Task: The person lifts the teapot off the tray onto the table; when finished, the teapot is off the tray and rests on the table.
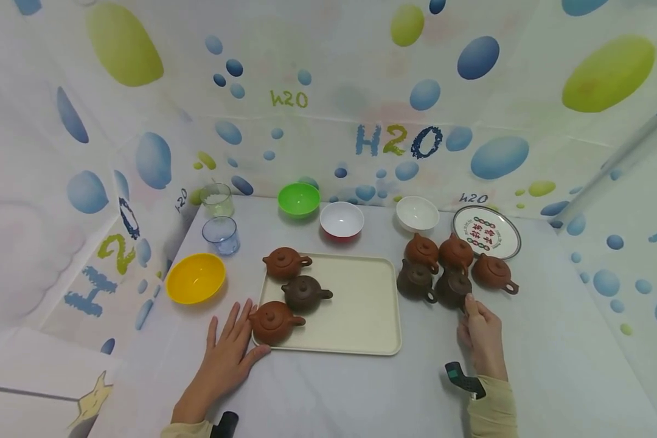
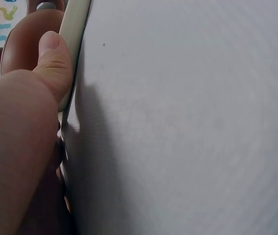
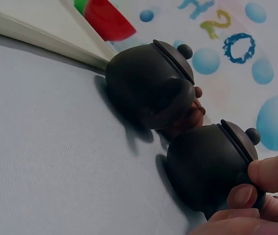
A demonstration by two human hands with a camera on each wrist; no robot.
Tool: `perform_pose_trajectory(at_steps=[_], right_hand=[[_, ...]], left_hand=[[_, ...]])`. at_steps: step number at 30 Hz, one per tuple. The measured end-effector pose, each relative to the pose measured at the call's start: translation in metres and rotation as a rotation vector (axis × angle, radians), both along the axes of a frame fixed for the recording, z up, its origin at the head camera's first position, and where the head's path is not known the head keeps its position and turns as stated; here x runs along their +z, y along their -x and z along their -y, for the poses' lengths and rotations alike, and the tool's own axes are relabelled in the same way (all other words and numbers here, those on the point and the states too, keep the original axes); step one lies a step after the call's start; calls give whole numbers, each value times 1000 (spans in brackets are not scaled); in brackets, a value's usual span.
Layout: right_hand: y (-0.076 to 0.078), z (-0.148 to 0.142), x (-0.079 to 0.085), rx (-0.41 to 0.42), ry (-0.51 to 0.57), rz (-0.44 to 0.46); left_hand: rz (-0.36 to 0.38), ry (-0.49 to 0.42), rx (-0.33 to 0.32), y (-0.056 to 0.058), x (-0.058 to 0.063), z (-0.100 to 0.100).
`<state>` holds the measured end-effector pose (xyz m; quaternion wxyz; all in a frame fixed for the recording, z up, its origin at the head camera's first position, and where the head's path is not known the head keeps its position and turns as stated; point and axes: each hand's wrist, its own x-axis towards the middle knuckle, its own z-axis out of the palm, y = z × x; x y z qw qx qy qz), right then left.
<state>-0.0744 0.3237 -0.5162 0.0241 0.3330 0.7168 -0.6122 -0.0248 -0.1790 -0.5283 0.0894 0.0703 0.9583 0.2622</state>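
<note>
Clearly, in the head view, "H2O" reads in blue and green on the white bubble-printed fabric backdrop [image 1: 317, 36], with smaller "h2O" marks; red characters on the round white dark-rimmed plate [image 1: 507, 241] at far right are too small to read. The right hand [image 1: 483, 338] pinches the dark brown round clay teapot [image 1: 452, 287] at its near side, right of the cream rectangular tray [image 1: 356, 304]. The left hand [image 1: 225, 356] lies with fingers spread at the tray's near left corner, beside a reddish-brown round clay teapot [image 1: 274, 323]; whether the fingertips touch its spout I cannot tell.

In the left wrist view, the thumb rests at the tray's rim, partly covering the reddish-brown teapot; "H2" is cut off.

In the right wrist view, thumb and fingers mostly hide the gripped handle; "H2O" shows again.
</note>
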Motion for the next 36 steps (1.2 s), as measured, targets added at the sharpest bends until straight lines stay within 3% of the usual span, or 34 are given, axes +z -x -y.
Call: perform_pose_trajectory(at_steps=[24, 36], right_hand=[[-3, 0, 7, 35, 40, 9], [-6, 3, 2, -5, -88, 45]], left_hand=[[-22, -13, -6, -1, -2, 0], [-12, -8, -8, 0, 2, -1]])
